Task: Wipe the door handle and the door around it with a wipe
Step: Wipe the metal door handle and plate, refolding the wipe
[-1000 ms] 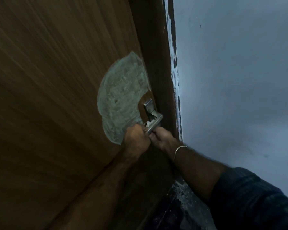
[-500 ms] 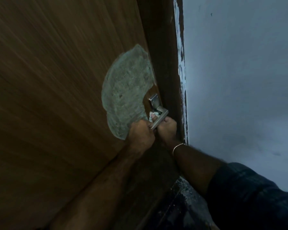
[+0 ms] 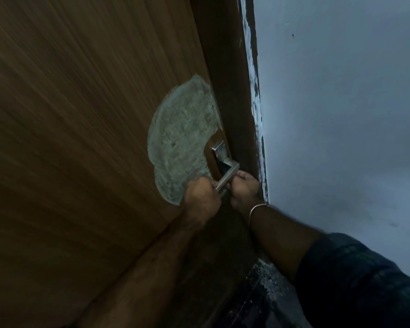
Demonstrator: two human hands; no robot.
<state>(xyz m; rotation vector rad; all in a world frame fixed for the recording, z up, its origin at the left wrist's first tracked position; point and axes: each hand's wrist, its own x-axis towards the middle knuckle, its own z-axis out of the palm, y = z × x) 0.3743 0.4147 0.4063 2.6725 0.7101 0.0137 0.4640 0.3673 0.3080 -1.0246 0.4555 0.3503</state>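
Observation:
A metal lever door handle (image 3: pixel 229 174) sits on a plate (image 3: pixel 219 149) at the edge of the brown wooden door (image 3: pixel 85 129). My left hand (image 3: pixel 202 197) is closed around the lower end of the lever. On the lever's other side, touching it, my right hand (image 3: pixel 244 189) has its fingers curled shut. The wipe is hidden inside the hands. A grey-green rough patch (image 3: pixel 182 138) covers the door beside the handle.
The dark door frame (image 3: pixel 232 91) runs right of the handle, with a paint-smeared edge against a pale blue wall (image 3: pixel 341 114). A thin bangle (image 3: pixel 257 209) circles my right wrist. Dark speckled floor (image 3: pixel 263 292) shows below.
Both hands stayed at the lever. A bit of white wipe showed between the fingers half a second ago and is now covered. The camera shifted slightly.

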